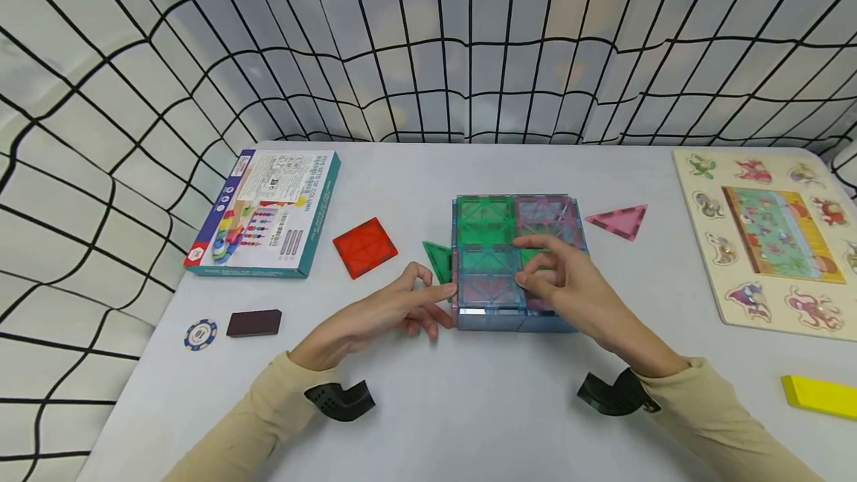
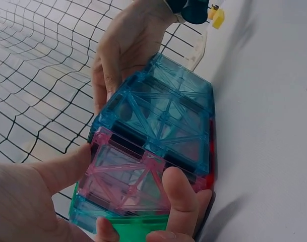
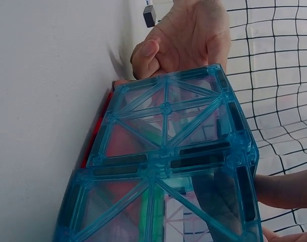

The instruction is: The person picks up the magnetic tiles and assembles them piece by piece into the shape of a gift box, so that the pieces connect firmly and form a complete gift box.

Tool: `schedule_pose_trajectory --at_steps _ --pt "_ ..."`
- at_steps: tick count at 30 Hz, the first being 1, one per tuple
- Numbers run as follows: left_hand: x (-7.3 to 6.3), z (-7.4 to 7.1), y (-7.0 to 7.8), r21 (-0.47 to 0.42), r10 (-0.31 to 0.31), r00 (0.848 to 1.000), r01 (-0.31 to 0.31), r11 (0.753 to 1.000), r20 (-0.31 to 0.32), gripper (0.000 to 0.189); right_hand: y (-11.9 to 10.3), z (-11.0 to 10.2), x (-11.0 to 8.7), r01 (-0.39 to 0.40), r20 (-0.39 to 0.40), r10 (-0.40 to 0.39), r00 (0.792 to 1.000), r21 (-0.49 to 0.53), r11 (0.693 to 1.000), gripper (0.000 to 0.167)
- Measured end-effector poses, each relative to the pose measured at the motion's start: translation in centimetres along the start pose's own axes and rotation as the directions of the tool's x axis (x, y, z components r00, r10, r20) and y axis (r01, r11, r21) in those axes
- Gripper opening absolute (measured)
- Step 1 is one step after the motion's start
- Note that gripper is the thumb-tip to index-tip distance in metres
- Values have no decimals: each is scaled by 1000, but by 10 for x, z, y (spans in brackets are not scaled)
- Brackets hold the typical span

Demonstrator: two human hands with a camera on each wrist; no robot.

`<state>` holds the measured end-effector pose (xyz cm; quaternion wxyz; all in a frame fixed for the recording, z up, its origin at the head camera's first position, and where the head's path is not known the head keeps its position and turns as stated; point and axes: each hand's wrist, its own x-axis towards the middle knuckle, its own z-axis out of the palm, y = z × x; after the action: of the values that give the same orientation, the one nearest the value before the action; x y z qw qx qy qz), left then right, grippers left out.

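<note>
A low box of see-through magnetic tiles (image 1: pixel 522 320) stands on the table, with blue tiles along its front. Green (image 1: pixel 485 219) and pink (image 1: pixel 547 213) squares cover the back of its top. On the front left of the top is a blue square tile (image 1: pixel 487 262); my right hand (image 1: pixel 569 281) pinches its right edge between thumb and bent fingers. My left hand (image 1: pixel 402 303) touches the box's left side with extended fingers; a pink side tile (image 2: pixel 128 176) shows there in the left wrist view. A green triangle tile (image 1: pixel 438 262) lies against that side.
A red square tile (image 1: pixel 365 248) lies to the left, a pink triangle tile (image 1: pixel 619 222) to the right. Farther out are a boxed game (image 1: pixel 268 214), a poker chip (image 1: pixel 201 335), a dark block (image 1: pixel 254 323), a picture puzzle board (image 1: pixel 743 296) and a yellow block (image 1: pixel 820 396). Black netting surrounds the table.
</note>
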<state>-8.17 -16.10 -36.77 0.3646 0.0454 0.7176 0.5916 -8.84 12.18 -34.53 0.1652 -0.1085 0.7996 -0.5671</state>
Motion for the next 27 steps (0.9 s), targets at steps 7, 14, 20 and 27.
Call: schedule_pose_trajectory --at_steps 7,14,20,27 --pt "-1 1 3 26 4 1000 -4 1000 -1 34 1 -1 -1 4 4 -4 1000 23 1000 51" --pt "-2 1 2 49 8 1000 -8 999 -8 32 2 -4 -1 10 10 -11 1000 39 999 52" --pt "-3 3 3 87 15 1000 -14 996 -11 33 1 -3 1 15 -6 -15 1000 10 1000 51" --pt "-5 5 0 136 25 999 -20 991 -34 53 -2 -2 2 3 -11 -3 1000 -43 999 49"
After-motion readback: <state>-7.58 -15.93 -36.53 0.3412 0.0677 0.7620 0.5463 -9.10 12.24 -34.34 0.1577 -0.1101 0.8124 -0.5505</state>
